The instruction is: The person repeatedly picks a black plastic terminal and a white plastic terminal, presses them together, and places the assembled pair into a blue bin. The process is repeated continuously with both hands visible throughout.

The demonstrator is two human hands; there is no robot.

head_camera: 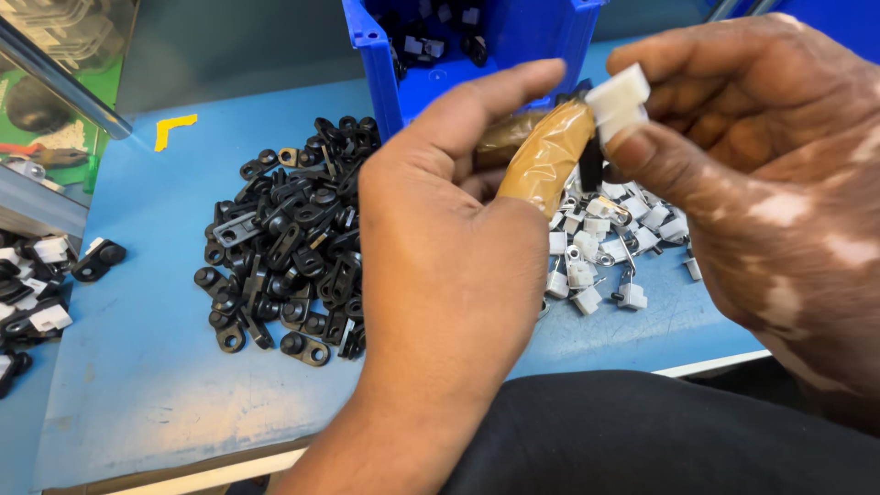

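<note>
From the head view we looked down on a blue table (pixel 137 367) with our two hands raised over it. Our left hand (pixel 440 266) sat at the centre of the frame, its back toward us, fingers curled; one finger wore a tan rubber cot (pixel 547 156), and the index finger stretched out toward one o'clock. Our right hand (pixel 770 174) came in from three o'clock, thumb and fingers pinched closed on a small white plastic clip (pixel 621 99), which also touched the tip of the cot. A black part (pixel 591 165) hung just below the clip, between the two hands; we could not tell which hand gripped it.

At nine o'clock from the left hand lay a heap of black plastic brackets (pixel 284 247) on the table. Under the right hand, toward four o'clock from the clip, lay a smaller scatter of white clips (pixel 596 247). At twelve o'clock stood a blue bin (pixel 513 46) holding black-and-white pieces. At the far nine o'clock edge lay more assembled pieces (pixel 37 284). A yellow corner mark (pixel 172 128) showed at ten o'clock.
</note>
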